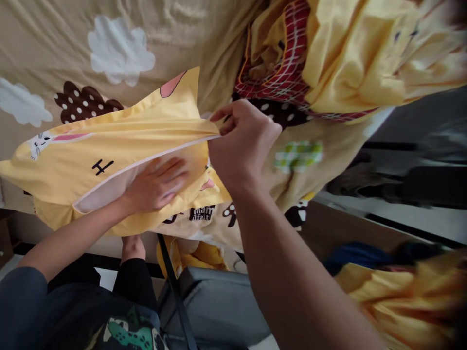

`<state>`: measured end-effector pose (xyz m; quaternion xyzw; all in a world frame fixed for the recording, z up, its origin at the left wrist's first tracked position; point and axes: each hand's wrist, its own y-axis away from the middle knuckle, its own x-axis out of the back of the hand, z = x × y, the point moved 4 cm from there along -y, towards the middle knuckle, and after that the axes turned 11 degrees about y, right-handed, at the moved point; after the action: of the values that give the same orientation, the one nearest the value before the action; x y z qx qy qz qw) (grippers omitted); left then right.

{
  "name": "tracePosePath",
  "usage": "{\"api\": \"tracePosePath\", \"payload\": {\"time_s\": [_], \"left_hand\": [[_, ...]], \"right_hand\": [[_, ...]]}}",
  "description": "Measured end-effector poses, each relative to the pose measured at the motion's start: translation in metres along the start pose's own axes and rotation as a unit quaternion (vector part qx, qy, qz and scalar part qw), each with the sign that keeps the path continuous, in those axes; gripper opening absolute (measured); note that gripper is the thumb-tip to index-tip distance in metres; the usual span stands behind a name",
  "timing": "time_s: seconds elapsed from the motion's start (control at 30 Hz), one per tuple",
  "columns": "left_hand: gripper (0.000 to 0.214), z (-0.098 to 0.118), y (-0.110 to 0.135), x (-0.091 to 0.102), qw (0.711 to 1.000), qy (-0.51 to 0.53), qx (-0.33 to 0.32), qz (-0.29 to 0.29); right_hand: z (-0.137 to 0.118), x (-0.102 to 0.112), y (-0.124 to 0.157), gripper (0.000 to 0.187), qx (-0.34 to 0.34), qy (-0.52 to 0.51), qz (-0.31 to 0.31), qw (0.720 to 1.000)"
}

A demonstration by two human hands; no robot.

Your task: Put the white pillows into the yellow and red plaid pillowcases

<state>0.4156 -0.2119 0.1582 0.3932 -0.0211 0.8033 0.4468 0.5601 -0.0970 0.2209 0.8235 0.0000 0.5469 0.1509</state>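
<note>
Sheet (197, 39) lies beneath yellow fabric (134, 141), near a chair (219, 306).

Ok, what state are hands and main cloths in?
Yellow rabbit-print fabric cover: gaping along one pale edge
Right hand: grip closed on that edge
Left hand: open, blurred, at the gap
Beige cloud-print sheet: spread, wrinkled
Yellow fabric beside red checked cloth, top right: bunched
Yellow fabric heap, lower right: crumpled, blurred

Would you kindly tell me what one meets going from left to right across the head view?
White rabbit print, black letter H, left hand, right hand, green checked print, crumpled yellow cloth at lower right.
</note>
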Motion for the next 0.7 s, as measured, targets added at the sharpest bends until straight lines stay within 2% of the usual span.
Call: {"api": "tracePosePath", "payload": {"time_s": [0.07, 0.13, 0.23, 0.3, 0.4, 0.47, 0.53, 0.57, 0.6, 0.67, 0.7], "left_hand": [[0.063, -0.009, 0.018, -0.008, 1.000, 0.000, 0.012, -0.010], [0.063, -0.015, 0.028, -0.015, 1.000, 0.005, 0.022, -0.018], [0.063, -0.018, 0.024, -0.019, 0.999, 0.031, 0.028, -0.006], [0.066, -0.024, 0.018, -0.018, 0.998, 0.046, 0.033, -0.006], [0.055, -0.036, 0.019, -0.019, 0.997, 0.040, 0.059, -0.034], [0.046, -0.039, 0.024, -0.020, 0.995, 0.013, 0.089, -0.031], [0.051, -0.027, 0.025, -0.024, 0.996, -0.017, 0.089, -0.005], [0.053, -0.014, 0.023, -0.028, 0.998, -0.024, 0.054, -0.001], [0.051, 0.002, 0.017, -0.035, 1.000, -0.021, -0.005, -0.013], [0.038, 0.037, 0.000, -0.053, 0.989, 0.016, -0.128, -0.076], [0.031, 0.050, -0.012, -0.063, 0.981, 0.042, -0.153, -0.108]], "right_hand": [[0.012, -0.016, 0.014, 0.028, -0.018, 0.011, -0.015, 1.000], [0.026, -0.037, 0.040, 0.044, -0.029, 0.025, -0.017, 0.999], [0.049, -0.068, 0.094, 0.068, -0.068, 0.064, -0.001, 0.996], [0.068, -0.084, 0.126, 0.079, -0.143, 0.094, -0.014, 0.985], [0.092, -0.093, 0.157, 0.079, -0.256, 0.095, -0.053, 0.961], [0.100, -0.086, 0.163, 0.068, -0.273, 0.072, -0.054, 0.958], [0.103, -0.071, 0.166, 0.052, -0.260, 0.037, -0.028, 0.965], [0.104, -0.063, 0.167, 0.046, -0.254, 0.021, -0.012, 0.967], [0.104, -0.055, 0.170, 0.042, -0.252, 0.010, 0.004, 0.968], [0.101, -0.044, 0.177, 0.039, -0.252, -0.002, 0.029, 0.967], [0.099, -0.040, 0.181, 0.039, -0.253, -0.006, 0.041, 0.967]]}}
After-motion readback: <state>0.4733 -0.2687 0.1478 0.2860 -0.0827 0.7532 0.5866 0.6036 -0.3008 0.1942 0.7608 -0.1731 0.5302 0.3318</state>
